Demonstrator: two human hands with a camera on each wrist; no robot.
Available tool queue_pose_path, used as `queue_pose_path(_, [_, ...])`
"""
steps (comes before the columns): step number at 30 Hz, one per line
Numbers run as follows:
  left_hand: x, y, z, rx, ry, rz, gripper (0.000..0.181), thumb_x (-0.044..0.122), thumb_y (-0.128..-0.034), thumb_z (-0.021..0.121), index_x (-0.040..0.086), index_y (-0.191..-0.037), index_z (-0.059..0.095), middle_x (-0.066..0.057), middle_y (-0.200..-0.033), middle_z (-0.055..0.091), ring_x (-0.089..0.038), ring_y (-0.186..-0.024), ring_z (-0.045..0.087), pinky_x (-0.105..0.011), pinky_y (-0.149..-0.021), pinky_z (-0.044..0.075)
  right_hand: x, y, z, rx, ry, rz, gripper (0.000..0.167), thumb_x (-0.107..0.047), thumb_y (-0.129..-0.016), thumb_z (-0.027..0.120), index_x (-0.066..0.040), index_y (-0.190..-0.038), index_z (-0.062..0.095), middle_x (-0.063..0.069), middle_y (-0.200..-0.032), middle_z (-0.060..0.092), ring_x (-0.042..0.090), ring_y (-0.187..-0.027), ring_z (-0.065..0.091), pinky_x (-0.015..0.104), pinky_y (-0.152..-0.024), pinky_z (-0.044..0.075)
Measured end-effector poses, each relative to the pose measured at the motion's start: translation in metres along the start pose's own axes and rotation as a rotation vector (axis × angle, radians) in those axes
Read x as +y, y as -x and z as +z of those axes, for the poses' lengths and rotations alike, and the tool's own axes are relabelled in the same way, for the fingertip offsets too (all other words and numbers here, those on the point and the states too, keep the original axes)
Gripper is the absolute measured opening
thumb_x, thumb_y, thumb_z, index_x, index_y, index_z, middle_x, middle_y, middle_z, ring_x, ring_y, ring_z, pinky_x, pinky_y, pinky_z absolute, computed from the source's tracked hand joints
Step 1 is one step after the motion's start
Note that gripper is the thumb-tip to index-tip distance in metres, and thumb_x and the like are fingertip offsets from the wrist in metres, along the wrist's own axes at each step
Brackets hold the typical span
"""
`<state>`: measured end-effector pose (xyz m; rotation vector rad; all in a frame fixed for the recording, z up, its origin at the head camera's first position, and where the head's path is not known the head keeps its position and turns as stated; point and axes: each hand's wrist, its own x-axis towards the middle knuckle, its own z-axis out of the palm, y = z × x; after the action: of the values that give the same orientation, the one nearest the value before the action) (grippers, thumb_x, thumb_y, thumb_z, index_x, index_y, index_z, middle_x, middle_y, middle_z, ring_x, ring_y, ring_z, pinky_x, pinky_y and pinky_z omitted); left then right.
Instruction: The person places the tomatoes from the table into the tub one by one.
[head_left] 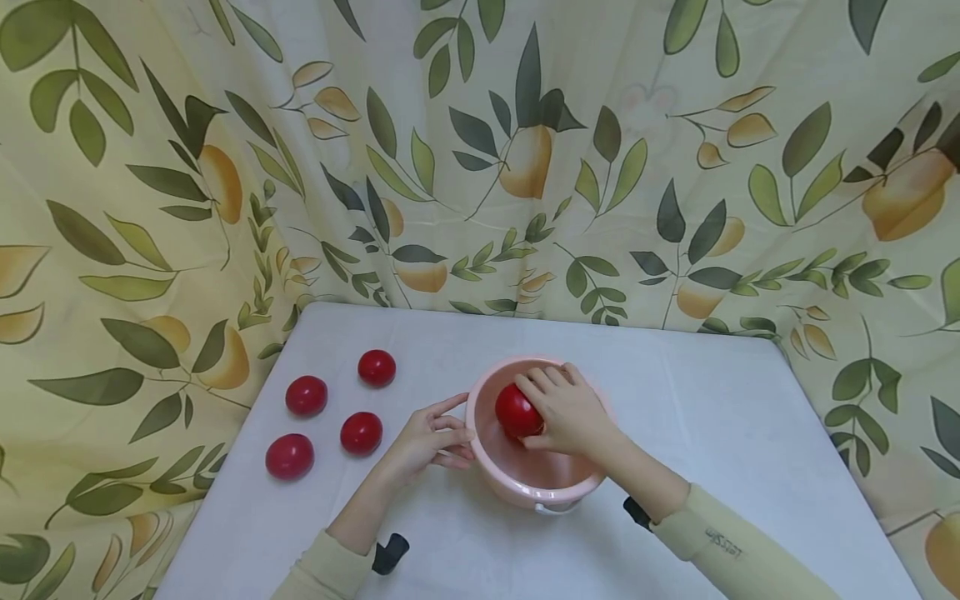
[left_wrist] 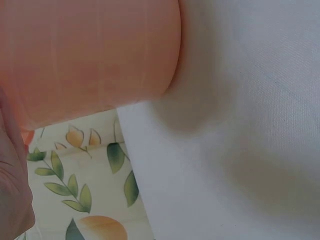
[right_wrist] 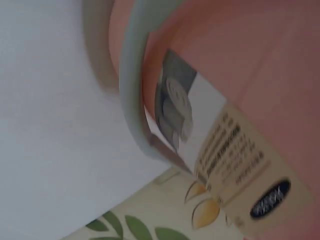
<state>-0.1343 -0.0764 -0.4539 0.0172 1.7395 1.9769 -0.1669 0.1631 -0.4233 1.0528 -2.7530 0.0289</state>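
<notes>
Right sleeve foremost; right hand grasping a red ball at the pink bucket's mouth.
We record the ball as glossy, rounded and deep red, seen against the bucket's interior; what lies beneath it we cannot tell. Left of the grip, the left hand, relaxed, touches the bucket's side. Farther left, four matching balls sit on the white table. We note a printed label on the bucket's wall.
</notes>
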Motion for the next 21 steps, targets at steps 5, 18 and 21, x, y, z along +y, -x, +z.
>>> queue_pose_path(5, [-0.001,0.0,0.001,0.012,-0.008,-0.011,0.062,0.017,-0.0821,0.068,0.018,-0.138,0.041,-0.009,-0.087,0.065,-0.022,-0.073,0.068,-0.033,-0.067,0.054,-0.009,-0.005,0.015,-0.078,0.033,-0.066,0.085,-0.049,-0.058,0.08,-0.014,-0.128,0.049,0.008,-0.12,0.054,0.026,-0.111,0.046,0.051,-0.096,0.034])
queue_pose_path(18, [-0.002,0.002,0.002,0.023,-0.031,-0.003,0.067,0.02,-0.0823,0.068,0.018,-0.141,0.036,-0.008,-0.091,0.065,-0.023,-0.075,0.068,-0.034,-0.069,0.054,-0.023,-0.012,0.034,-0.256,0.157,-0.145,0.082,-0.054,-0.059,0.077,-0.019,-0.127,0.049,0.003,-0.116,0.056,0.021,-0.106,0.048,0.045,-0.094,0.038])
queue_pose_path(21, [-0.002,0.002,0.002,0.025,-0.031,-0.003,0.067,0.02,-0.082,0.068,0.018,-0.141,0.036,-0.009,-0.092,0.065,-0.023,-0.076,0.068,-0.034,-0.069,0.054,-0.024,-0.012,0.036,-0.278,0.182,-0.166,0.082,-0.055,-0.06,0.076,-0.019,-0.128,0.048,0.002,-0.117,0.055,0.021,-0.106,0.048,0.043,-0.092,0.039])
